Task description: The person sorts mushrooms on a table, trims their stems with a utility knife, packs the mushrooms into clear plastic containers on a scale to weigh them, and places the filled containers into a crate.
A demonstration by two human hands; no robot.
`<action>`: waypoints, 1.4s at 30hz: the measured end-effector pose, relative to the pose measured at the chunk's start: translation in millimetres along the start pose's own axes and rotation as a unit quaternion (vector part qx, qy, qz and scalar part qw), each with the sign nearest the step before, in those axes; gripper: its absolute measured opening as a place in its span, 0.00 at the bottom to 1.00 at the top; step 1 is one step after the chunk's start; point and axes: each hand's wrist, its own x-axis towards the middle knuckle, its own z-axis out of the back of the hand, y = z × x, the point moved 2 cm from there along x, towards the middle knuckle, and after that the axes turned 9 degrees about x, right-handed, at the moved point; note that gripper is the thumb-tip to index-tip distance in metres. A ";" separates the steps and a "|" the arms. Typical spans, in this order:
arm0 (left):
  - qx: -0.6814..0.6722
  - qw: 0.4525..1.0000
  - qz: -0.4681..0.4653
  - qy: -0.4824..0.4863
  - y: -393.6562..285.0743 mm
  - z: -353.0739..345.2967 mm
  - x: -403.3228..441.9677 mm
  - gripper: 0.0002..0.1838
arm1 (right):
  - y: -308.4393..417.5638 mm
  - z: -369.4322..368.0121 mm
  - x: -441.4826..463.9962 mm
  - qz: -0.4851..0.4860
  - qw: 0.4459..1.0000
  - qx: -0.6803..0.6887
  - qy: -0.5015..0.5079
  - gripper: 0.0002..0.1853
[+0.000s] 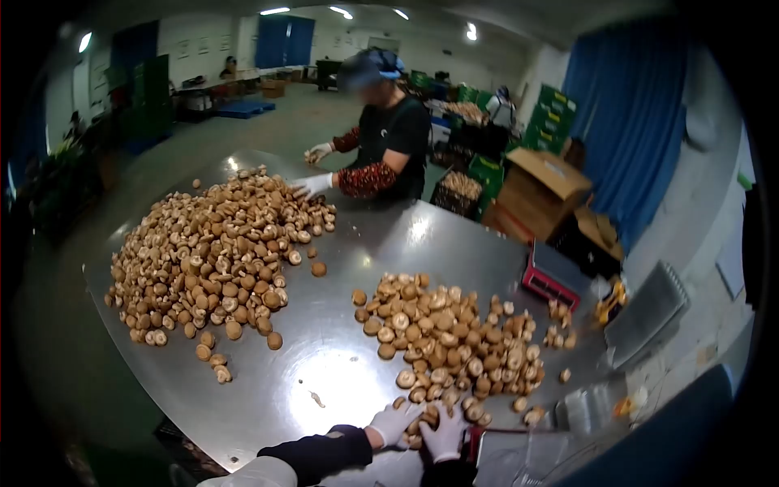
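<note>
Both of my hands wear white gloves at the near edge of the metal table (324,312). My left hand (395,424) and my right hand (445,435) close from either side around a small cluster of shiitake mushrooms (428,416). The right fingers curl over their caps; the left fingertips are partly hidden against them. Just beyond my hands spreads a pile of brown-capped shiitake mushrooms (454,333), some with pale stems up. A red-edged device with a plastic-covered top (519,454) lies beside my right hand.
A larger mushroom heap (207,252) covers the table's far left. Across the table a person (389,130) in white gloves reaches to it. A red-framed scale (552,276) and clear plastic trays (647,316) stand right. Cardboard boxes (540,187) and green crates (552,118) are behind.
</note>
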 end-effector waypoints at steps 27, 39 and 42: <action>-0.377 0.896 0.027 -0.233 -11.4 -69.0 -39.9 0.50 | 6.5 -19.3 -13.6 -0.155 0.870 0.419 -0.210 0.19; -0.324 0.898 -0.093 -0.283 -115.5 64.6 -66.8 0.47 | 44.4 106.2 -42.6 -0.027 0.749 0.583 -0.314 0.20; -0.403 0.858 -0.196 -0.253 -167.1 68.8 -49.2 0.48 | 46.7 181.6 -73.0 0.025 0.820 0.419 -0.390 0.21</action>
